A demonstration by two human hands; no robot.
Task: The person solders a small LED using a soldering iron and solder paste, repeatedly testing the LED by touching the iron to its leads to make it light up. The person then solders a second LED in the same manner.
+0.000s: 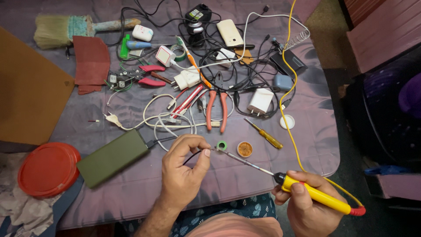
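My right hand [307,202] grips a yellow soldering iron [318,196] by its handle. Its metal tip [228,153] points left toward my left hand [184,169]. That hand pinches a thin black wire [193,154] between thumb and fingers, its end meeting the iron's tip. Just beyond the tip lie a small green solder spool [222,145] and a round tin of brown flux [244,149]. The iron's yellow cord [289,87] runs up across the table.
A dark green power bank [113,157] lies left of my hand, a red lid [47,169] further left. Orange-handled pliers [217,107], a yellow screwdriver [265,134], white chargers [260,101], tangled cables, a paintbrush [66,28] and a brown board [30,87] crowd the purple-covered table [315,149].
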